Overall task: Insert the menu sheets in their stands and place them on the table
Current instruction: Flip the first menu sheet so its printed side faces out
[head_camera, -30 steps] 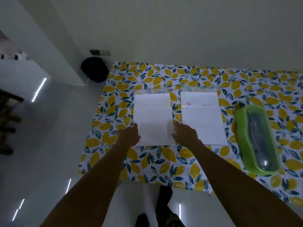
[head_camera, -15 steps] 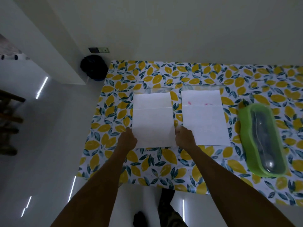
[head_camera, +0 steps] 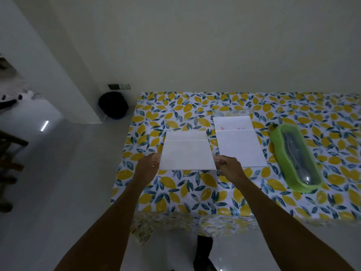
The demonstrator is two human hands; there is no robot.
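While 2 hands (left [head_camera: 146,167], right [head_camera: 230,167]) grip, sheet [head_camera: 187,154] lifts.

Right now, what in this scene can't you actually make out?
- Print on the left sheet and right sheet: dim head view, only faint pink marks.
- Clear stand: nearly invisible.
- Contents of the green container: blurred by its lid.
- Left hand and right hand fingertips: blurred.

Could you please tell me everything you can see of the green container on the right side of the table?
The green container is a long, rounded-end plastic box, bright lime green around the rim and sides, with a clear domed lid reflecting light. Dark, indistinct contents show through the lid. It lies flat on the leaf-patterned tablecloth, lengthwise away from the person, right of the right-hand white sheet. Neither hand touches it.
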